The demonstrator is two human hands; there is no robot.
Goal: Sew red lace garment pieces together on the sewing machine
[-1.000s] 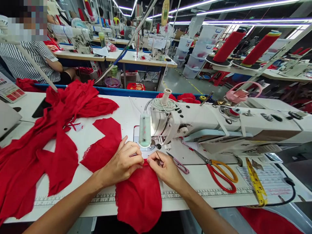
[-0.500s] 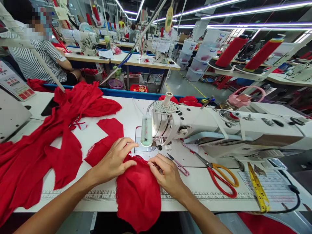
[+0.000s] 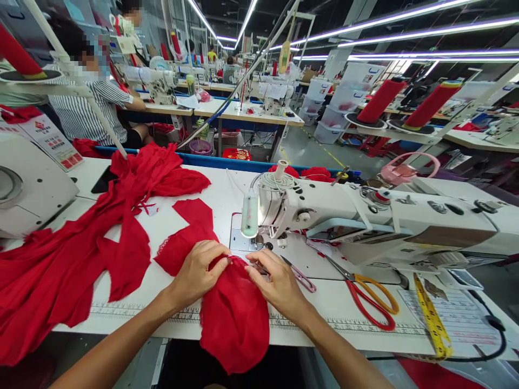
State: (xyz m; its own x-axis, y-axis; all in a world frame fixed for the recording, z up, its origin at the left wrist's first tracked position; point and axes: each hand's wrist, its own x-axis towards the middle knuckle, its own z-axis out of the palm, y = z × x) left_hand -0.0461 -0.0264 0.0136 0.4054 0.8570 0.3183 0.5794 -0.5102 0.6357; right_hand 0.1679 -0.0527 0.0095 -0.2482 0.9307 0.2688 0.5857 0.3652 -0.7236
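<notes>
Desk [image 3: 221, 202] running left to right. Sewing machine [image 3: 425, 219] standing far right of red cloth piece [image 3: 235, 329]. Cloth's long axis running near-far, rounded end overhanging near desk edge, far edge lying near machine. Left hand [image 3: 200, 267] pinching far edge. Right hand [image 3: 278, 278] curling alongside; cannot tell whether gripping. Scissors [image 3: 349, 276] lying right, desk strip showing between.

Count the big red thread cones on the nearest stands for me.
3: an upper-left cone, cut off by the picture edge, and, side by side at upper right, an inner cone and an outer cone. Others may be hidden.
</notes>
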